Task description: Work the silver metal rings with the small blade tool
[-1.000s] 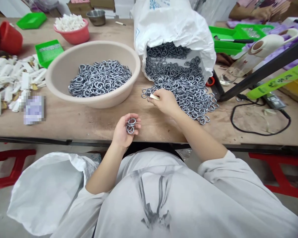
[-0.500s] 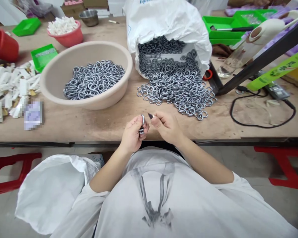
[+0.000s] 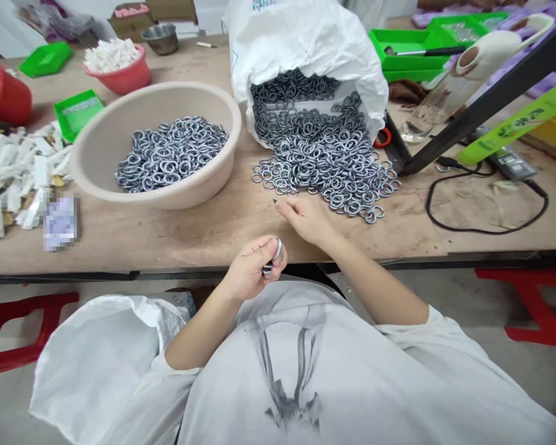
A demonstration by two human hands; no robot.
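Metal rings (image 3: 327, 164), grey and shiny, lie in a big heap which spreads from the mouth of a white sack (image 3: 306, 43) onto the wooden table (image 3: 157, 247). Many more of these rings are inside the pale basin (image 3: 167, 199), which stands to the left of the sack. The person's left hand (image 3: 254, 266) is at the front edge of the table, and its fingers are closed around some of the rings: one is seen clearly by the thumb, and at least one other is partly hidden below it. The right hand (image 3: 308, 217) is just in front of the heap, pinching a small tool (image 3: 275, 201), of which only the dark tip can be seen. Whether this hand also touches the rings, I cannot tell. To the left of the basin there is a pile of white pieces (image 3: 23, 167), and beside these a small green tray (image 3: 62, 120). Behind the basin stands a red bowl (image 3: 130, 79), filled with white parts (image 3: 111, 57). On the right side lies a black cable (image 3: 486, 232).
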